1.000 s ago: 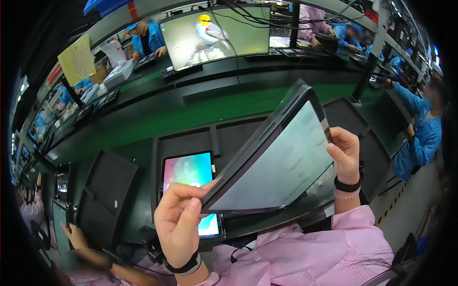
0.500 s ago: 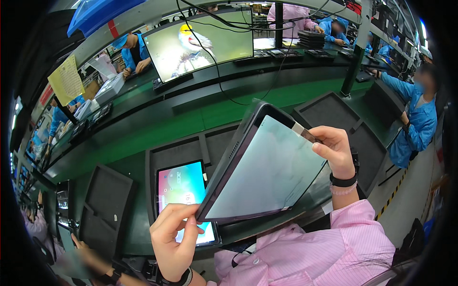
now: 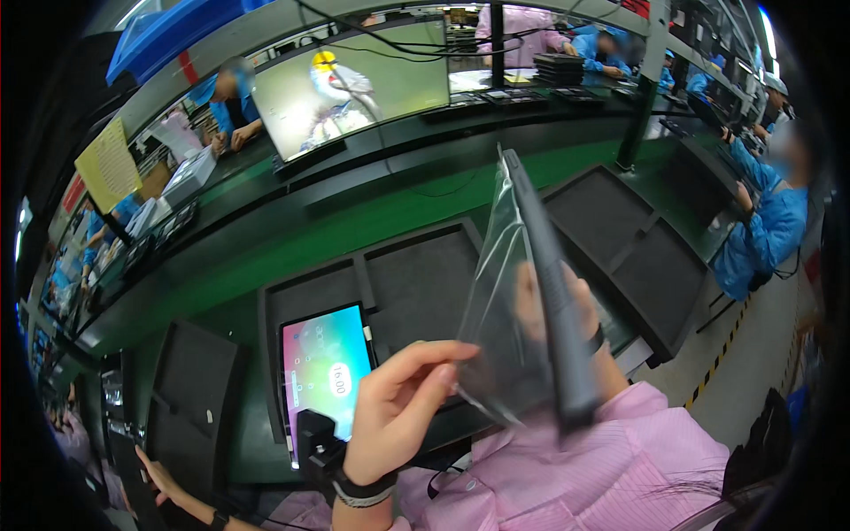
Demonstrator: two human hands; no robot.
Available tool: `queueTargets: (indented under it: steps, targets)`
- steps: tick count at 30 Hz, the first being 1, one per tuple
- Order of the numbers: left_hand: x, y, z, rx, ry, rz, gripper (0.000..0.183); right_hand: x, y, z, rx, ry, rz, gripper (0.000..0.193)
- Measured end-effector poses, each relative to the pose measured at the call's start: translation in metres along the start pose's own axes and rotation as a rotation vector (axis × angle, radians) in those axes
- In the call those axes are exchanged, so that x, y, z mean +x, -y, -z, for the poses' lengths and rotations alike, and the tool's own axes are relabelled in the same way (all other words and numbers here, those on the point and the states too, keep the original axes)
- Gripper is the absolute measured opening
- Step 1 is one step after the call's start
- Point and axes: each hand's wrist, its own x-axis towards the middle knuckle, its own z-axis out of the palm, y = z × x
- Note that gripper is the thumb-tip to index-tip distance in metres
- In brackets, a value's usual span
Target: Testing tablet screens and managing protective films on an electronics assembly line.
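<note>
My right hand grips a dark tablet, held up and seen nearly edge-on; it is blurred. A sheet of clear plastic film stands away from the tablet's left side, creased along its upper part, and some of my right fingers show through it. My left hand is closed in a pinch on the film's lower left edge. Below and to the left, a second tablet with a lit colourful screen lies by a black foam tray; my left wrist partly covers its lower corner.
More black trays lie at the left and right of the green bench. A large monitor stands at the back, with cables hanging before it. A person in blue sits at the right; another person's hand is at lower left.
The held tablet has turned from screen-facing to nearly edge-on. My left hand has moved right from the tablet's lower corner and now pinches clear film standing off it.
</note>
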Motion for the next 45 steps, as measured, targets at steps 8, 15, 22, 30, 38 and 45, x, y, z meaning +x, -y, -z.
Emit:
queueTargets:
  steps: [8,15,22,30,38,45]
  targets:
    - [0.006,0.046,-0.032,-0.222,0.032,0.173,0.019,0.017,-0.05,0.036,0.496,0.736,0.049,0.044]
    - [-0.013,0.071,-0.028,-0.329,0.011,0.209,0.019,0.017,-0.051,-0.001,0.748,0.729,0.152,0.025]
    - [-0.035,0.063,-0.027,-0.21,-0.147,0.248,0.013,0.021,-0.055,-0.002,0.709,0.758,0.095,0.031]
    - [-0.05,0.06,-0.026,-0.229,-0.165,0.246,0.016,0.012,-0.045,0.004,0.529,0.694,0.003,0.04]
    - [-0.05,0.031,-0.011,-0.153,-0.242,0.18,0.018,0.003,-0.023,0.012,0.385,0.645,-0.097,0.049]
    - [-0.052,-0.011,0.057,0.093,-0.244,0.122,0.022,-0.01,0.01,0.021,-0.435,-0.079,-0.118,0.026]
